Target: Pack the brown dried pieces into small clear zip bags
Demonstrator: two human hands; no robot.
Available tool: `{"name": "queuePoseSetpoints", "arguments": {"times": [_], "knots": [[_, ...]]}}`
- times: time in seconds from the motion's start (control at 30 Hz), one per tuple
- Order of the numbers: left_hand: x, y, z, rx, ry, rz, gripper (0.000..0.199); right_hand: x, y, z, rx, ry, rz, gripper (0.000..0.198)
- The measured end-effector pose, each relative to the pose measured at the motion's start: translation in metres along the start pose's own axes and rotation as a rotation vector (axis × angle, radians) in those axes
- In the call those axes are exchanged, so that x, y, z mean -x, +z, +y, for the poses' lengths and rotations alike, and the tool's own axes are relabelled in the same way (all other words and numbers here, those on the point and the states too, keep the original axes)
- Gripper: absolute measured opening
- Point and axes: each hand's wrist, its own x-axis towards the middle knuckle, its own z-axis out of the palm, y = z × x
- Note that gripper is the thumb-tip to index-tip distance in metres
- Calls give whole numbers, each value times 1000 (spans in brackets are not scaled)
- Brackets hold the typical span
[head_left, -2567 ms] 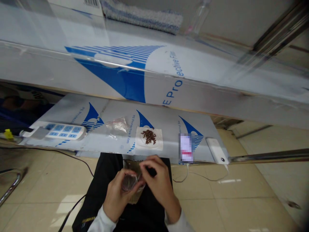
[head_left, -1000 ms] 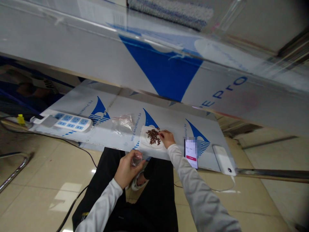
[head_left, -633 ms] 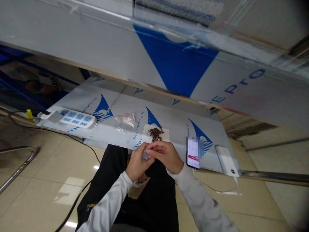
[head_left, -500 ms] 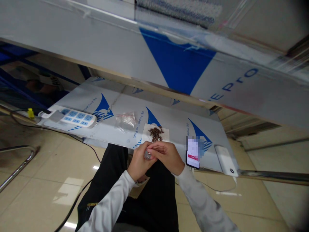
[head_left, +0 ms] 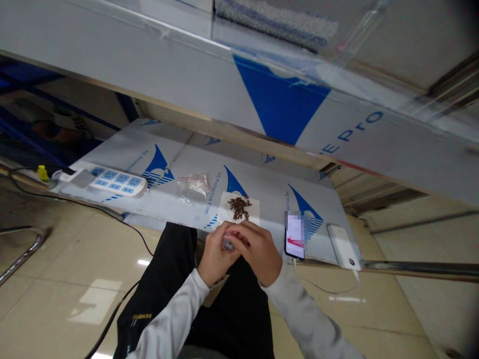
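Observation:
Close together above my lap, at the table's front edge, are both hands. My left hand (head_left: 216,255) is curled around a small clear, shiny thing (head_left: 227,243) that looks like a plastic bag; its contents are too small to make out. My right hand (head_left: 261,252) arches over from the other side, with bent fingertips meeting at that thing and partly covering it. Just beyond my fingers, a heap of small brown rod-like pieces (head_left: 238,207) lies on a white paper square (head_left: 255,212). Left of the paper rest thin clear zip bags (head_left: 197,183).
On the film-covered metal table (head_left: 179,154) a power strip (head_left: 116,180) lies at the left. A phone (head_left: 295,238) and a white power bank (head_left: 343,245) with a cable lie at the right. A shelf (head_left: 179,75) overhangs the table's back.
My right hand's fingers have bent more and its knuckles have risen over the shiny thing. My left hand keeps its grip. The whole view has shifted slightly.

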Motion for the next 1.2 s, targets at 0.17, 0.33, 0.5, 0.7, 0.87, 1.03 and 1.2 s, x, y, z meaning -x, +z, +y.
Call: {"name": "queuePoseSetpoints", "arguments": {"times": [0.17, 0.33, 0.5, 0.7, 0.87, 1.03, 1.2], "knots": [[5, 1, -10, 45, -16, 8, 18, 8, 12, 2, -9, -126, 29, 12], [9, -8, -21, 20, -100, 74, 16, -13, 9, 91, 98, 170, 274, 18], [16, -16, -29, -11, -128, 85, 17, -50, 14, 193, 307, 226, 87, 29], [19, -20, -31, -44, -147, 90, 18, -66, 27, 214, 379, 173, -61, 23], [16, -19, -28, -38, -148, 84, 18, -67, 25, 214, 433, 203, -111, 19], [14, -16, -23, -16, -161, 62, 17, -66, 29, 208, 475, 300, -56, 20], [13, -16, -24, -12, -158, 58, 17, -71, 32, 204, 470, 433, 43, 19]]}}
